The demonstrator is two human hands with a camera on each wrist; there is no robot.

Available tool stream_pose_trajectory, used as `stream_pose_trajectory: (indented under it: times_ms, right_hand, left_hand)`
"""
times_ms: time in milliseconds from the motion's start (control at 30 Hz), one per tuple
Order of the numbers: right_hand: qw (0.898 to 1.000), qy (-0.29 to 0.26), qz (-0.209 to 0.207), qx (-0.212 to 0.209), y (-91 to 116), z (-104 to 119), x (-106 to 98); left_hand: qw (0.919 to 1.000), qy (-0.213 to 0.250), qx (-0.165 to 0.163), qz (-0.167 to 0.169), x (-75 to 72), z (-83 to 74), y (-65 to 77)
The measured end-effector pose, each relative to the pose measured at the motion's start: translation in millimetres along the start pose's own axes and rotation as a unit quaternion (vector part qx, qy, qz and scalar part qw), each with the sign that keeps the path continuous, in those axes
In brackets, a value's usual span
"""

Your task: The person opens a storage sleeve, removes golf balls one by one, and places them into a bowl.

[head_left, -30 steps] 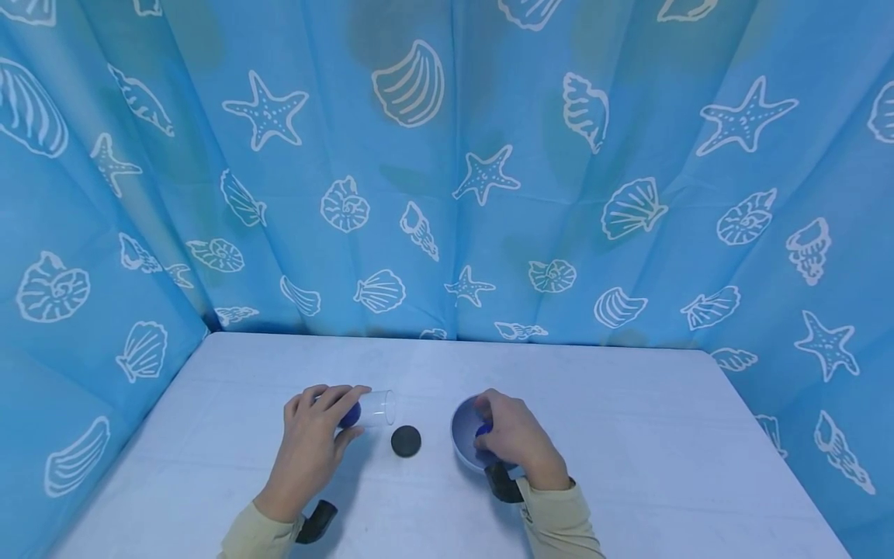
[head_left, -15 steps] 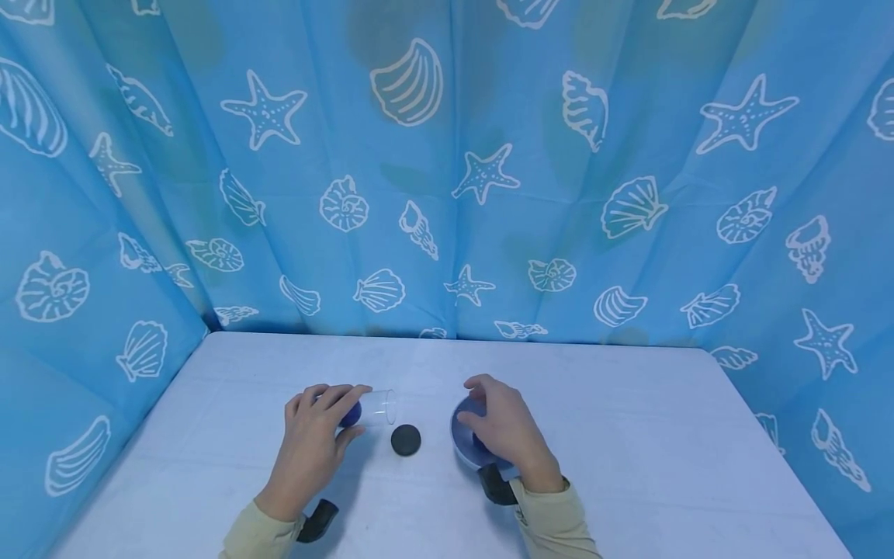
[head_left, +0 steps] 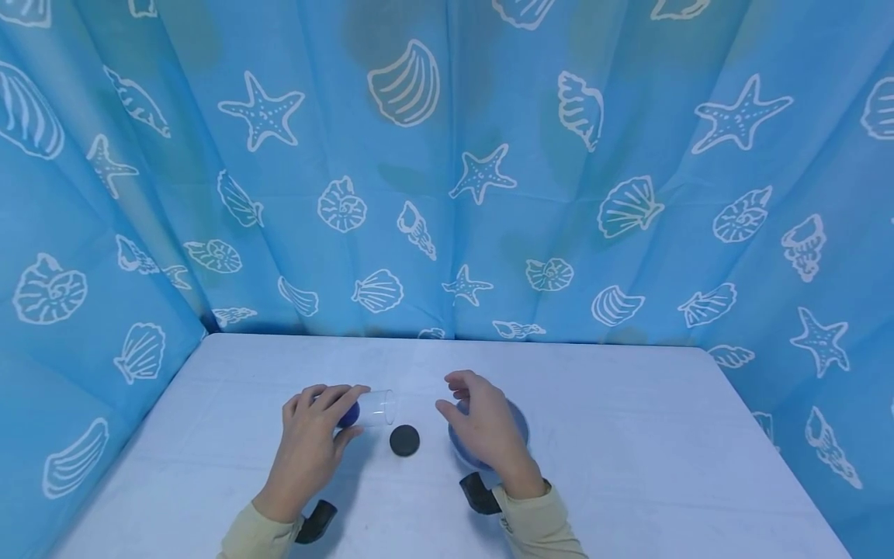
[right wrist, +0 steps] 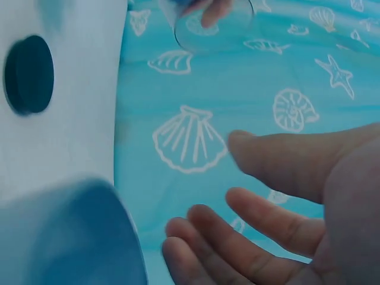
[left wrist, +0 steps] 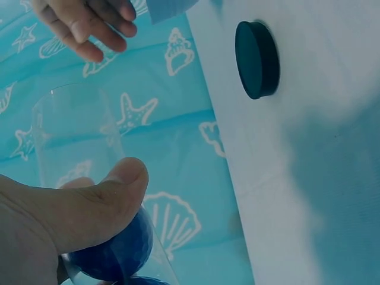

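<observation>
My left hand [head_left: 310, 439] grips a clear cylinder [head_left: 379, 407] lying on its side, its open mouth facing right. Dark blue balls [left wrist: 116, 255] sit inside it, near the thumb in the left wrist view. Over a blue-grey bowl [head_left: 520, 425] is my right hand [head_left: 482, 423], its fingers spread and loosely bent, with nothing between them in the right wrist view. The hand hides most of the bowl's inside. A round black lid [head_left: 404, 441] lies on the table between cylinder and bowl.
A white-covered table [head_left: 628, 450] bears everything. Behind it and along both sides hangs a blue curtain [head_left: 447, 233] with white shells and starfish. Black straps or mounts [head_left: 317, 522] stick out at both wrists.
My right hand, which was down in the bowl at a dark blue ball, has risen without it and shifted left over the bowl. My left hand has kept its grip on the cylinder.
</observation>
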State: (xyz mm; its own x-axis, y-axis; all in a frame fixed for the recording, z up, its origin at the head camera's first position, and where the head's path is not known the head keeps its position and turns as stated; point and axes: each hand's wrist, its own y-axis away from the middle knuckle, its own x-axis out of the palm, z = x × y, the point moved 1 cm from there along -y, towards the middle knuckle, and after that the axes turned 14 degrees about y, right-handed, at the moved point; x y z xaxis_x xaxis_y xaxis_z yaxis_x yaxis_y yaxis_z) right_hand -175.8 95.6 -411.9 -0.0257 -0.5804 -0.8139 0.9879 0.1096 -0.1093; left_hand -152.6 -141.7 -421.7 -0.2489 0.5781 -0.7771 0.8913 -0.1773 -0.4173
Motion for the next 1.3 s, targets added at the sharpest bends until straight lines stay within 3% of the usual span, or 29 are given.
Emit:
stream_pose_trajectory:
  times_ms: [367,867,1300]
  right_hand:
    - [0.998,-0.061,-0.014,-0.028,3,12,15]
    - [0.993,-0.109,0.003,-0.039,6,24,30]
    - [0.987,-0.150,0.044,-0.030,4,24,34]
  left_hand:
    - [0.9999,-0.005,-0.008,0.004,-3.0,-3.2,-0.9]
    - [0.9999,-0.005,0.010,0.000,-0.7,-6.0,-4.1]
    - [0.9996,-0.019,0.022,0.005,-1.0,-6.6,-8.0]
